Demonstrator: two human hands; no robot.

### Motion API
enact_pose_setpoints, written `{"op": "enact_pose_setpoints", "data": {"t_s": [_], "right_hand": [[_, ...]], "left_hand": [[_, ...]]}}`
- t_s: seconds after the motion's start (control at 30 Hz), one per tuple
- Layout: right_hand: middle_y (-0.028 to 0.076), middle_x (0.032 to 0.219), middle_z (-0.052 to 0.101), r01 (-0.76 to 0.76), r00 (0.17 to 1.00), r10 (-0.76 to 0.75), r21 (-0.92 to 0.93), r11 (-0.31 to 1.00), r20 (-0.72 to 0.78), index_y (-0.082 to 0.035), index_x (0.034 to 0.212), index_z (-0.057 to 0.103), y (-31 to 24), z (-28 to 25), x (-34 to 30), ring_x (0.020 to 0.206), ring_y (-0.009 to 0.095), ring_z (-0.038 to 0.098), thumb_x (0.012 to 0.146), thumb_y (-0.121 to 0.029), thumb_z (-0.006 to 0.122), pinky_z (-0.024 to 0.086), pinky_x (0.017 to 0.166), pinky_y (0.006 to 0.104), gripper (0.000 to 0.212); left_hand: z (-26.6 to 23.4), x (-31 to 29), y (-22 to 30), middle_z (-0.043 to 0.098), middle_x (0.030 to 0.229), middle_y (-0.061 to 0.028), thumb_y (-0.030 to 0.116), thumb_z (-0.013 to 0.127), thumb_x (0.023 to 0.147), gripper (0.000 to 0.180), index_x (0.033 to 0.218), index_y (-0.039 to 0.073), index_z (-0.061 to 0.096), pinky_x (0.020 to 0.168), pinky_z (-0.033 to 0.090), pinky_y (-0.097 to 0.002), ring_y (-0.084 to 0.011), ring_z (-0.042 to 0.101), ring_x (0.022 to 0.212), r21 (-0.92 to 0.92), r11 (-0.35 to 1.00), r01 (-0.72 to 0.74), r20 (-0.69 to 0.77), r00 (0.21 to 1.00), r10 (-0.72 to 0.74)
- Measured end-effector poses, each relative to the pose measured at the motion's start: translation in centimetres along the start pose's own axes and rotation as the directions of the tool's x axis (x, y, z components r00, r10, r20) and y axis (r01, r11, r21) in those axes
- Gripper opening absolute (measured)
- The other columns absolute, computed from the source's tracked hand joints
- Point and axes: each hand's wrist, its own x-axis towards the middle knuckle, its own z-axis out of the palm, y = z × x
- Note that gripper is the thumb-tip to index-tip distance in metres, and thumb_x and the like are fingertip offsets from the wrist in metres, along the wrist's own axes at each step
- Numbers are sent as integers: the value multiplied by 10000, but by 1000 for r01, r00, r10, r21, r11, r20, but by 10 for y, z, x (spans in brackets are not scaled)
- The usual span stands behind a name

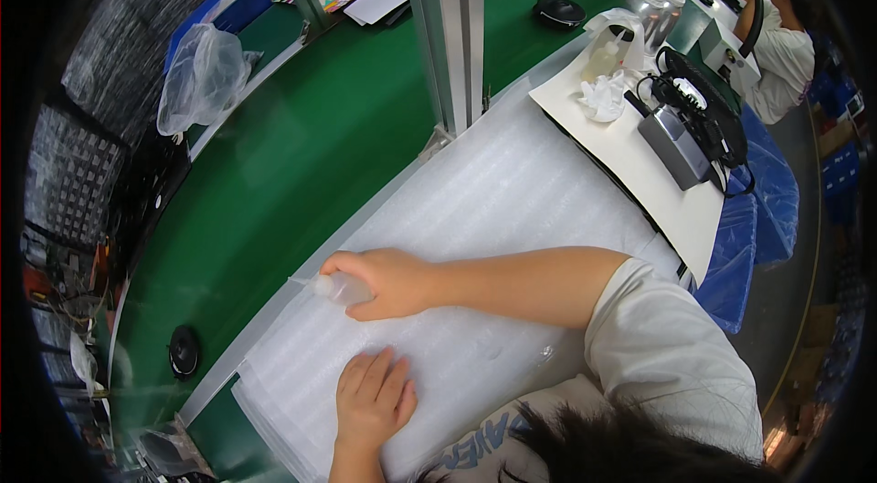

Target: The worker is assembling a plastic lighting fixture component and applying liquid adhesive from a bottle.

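My right hand [397, 282] is wrapped round a small translucent squeeze bottle [343, 289], which lies tilted with its thin nozzle pointing left. It is over the left edge of a white foam sheet [493, 200] covering the worktop. Closer to me, my left hand [373, 399] rests on the same sheet. Its fingers are stretched out and slightly bent, with nothing in them. Some small clear blobs or wrinkles [545, 352] show on the sheet right of my left hand.
Past the sheet runs a green conveyor belt [265, 200] bearing round black parts [184, 352]. A metal post [448, 45] rises at its edge. On the right, a white board [594, 104] holds a grey box [676, 147], cables and crumpled tissue [607, 98]. A co-worker [776, 45] sits beyond.
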Motion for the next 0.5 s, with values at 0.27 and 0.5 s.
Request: {"op": "enact_pose_setpoints", "data": {"t_s": [0.27,0.5], "right_hand": [[153,1125,632,-9,1000,9,3,1000,5,-94,1256,481,1,0,1,1018,334,619,776,-163,695,490,843,403,530],[151,1139,627,-4,1000,4,2,1000,11,-96,1257,478,1,-1,0,1029,332,616,780,-161,699,490,847,402,530]], "left_hand": [[1,-1,0,644,1072,-133,145,711,705,299,990,57,689,852,502,-441,-304,598,902,6,1000,6,11,1000,-6],[2,-2,-1,645,1063,-130,137,710,708,297,991,51,684,859,503,-447,-307,599,903,5,1000,9,11,1000,-9]]}}
